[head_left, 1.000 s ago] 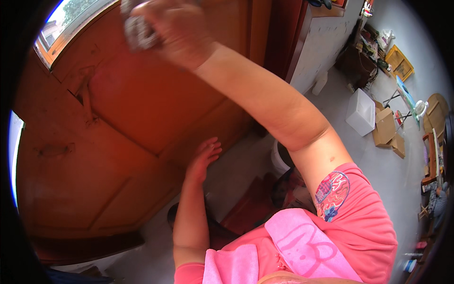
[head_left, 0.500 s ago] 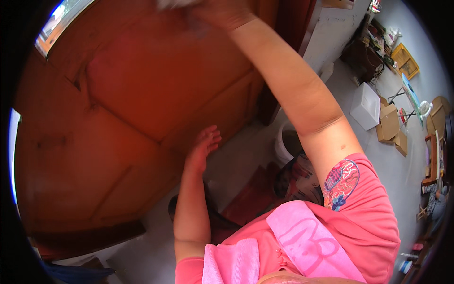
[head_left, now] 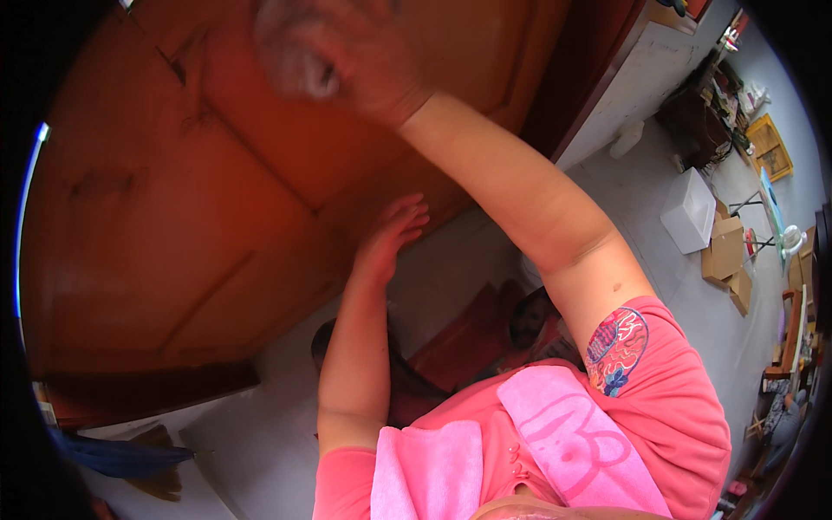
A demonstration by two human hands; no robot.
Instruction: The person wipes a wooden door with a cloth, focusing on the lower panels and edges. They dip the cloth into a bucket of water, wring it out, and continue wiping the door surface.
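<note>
My right hand (head_left: 371,69) is raised at the top of the view, its fingers closed round a greyish-white cloth (head_left: 290,54). Both are smeared by motion. The cloth lies over the reddish-brown wooden door (head_left: 251,204), which has raised panel lines; full contact is hard to judge. Lower down, my left hand (head_left: 387,240) is held up beside the door's panel edge with its fingers stretched out and nothing in them. Whether its palm touches the wood I cannot tell.
A pink towel (head_left: 568,438) hangs round my neck. To the right, a white box (head_left: 689,212) and opened cardboard (head_left: 726,251) stand on the grey floor near a cluttered dark cabinet (head_left: 693,121). At lower left is a dark blue cloth-like thing (head_left: 130,455).
My right hand has come down and slightly left across the door with the cloth. My left hand sits a little higher and further right. The whole view has shifted somewhat.
</note>
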